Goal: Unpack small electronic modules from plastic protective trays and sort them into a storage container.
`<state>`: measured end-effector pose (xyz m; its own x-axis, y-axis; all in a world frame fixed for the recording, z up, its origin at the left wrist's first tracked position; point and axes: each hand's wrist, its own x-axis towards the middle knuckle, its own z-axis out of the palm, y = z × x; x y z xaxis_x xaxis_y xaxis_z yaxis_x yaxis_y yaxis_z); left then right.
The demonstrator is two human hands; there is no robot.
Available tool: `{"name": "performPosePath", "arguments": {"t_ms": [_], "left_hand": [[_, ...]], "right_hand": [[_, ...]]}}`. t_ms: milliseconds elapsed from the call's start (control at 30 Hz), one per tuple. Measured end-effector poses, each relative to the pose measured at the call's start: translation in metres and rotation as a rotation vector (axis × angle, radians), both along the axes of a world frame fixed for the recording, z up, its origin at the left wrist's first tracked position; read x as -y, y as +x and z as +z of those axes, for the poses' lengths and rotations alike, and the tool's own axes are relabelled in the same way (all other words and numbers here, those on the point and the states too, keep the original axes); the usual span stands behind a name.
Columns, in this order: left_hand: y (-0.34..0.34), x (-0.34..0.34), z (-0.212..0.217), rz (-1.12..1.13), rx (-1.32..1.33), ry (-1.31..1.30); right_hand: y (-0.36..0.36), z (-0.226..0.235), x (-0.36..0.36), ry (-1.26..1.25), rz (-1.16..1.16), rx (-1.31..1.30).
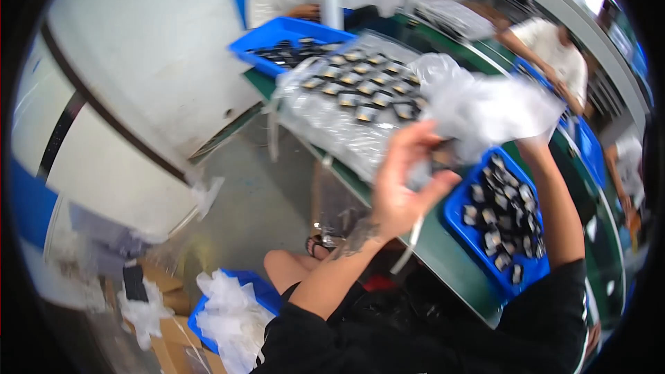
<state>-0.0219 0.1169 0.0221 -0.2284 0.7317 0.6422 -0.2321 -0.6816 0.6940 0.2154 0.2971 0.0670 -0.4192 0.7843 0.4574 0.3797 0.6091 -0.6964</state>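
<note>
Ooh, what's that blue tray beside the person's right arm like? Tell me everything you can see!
The blue tray looks like smooth, shiny plastic. It is roughly rectangular and shallow, with rounded corners and raised sides. It rests on the green tabletop, slanting across the picture. A loose, jumbled heap of small black pieces with pale, silvery patches fills most of it. The right forearm covers part of its right side; whether they touch, I can't tell.

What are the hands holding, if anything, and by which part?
The left hand seems to hold a small dark piece, its gripped part blurred. White plastic mostly covers the right hand; its hold cannot be told.
</note>
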Motion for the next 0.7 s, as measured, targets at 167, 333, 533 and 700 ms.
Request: {"name": "performPosePath", "arguments": {"t_ms": [167, 333, 533, 700], "left_hand": [[0.036, -0.001, -0.021, 0.172, -0.613, -0.181], [0.113, -0.015, -0.053, 0.267, -1.046, 0.067], [0.087, 0.017, -0.045, -0.028, -0.455, -0.127], [0.06, 0.122, -0.045, -0.324, 0.213, -0.447]], "right_hand": [[0.045, 0.058, 0.042, -0.112, -0.466, -0.872], [0.111, 0.079, 0.081, -0.156, -0.423, -1.068], [0.037, 0.03, 0.155, -0.489, 0.136, -0.943], [-0.036, 0.022, 0.229, -0.726, 0.562, 0.104]]}}
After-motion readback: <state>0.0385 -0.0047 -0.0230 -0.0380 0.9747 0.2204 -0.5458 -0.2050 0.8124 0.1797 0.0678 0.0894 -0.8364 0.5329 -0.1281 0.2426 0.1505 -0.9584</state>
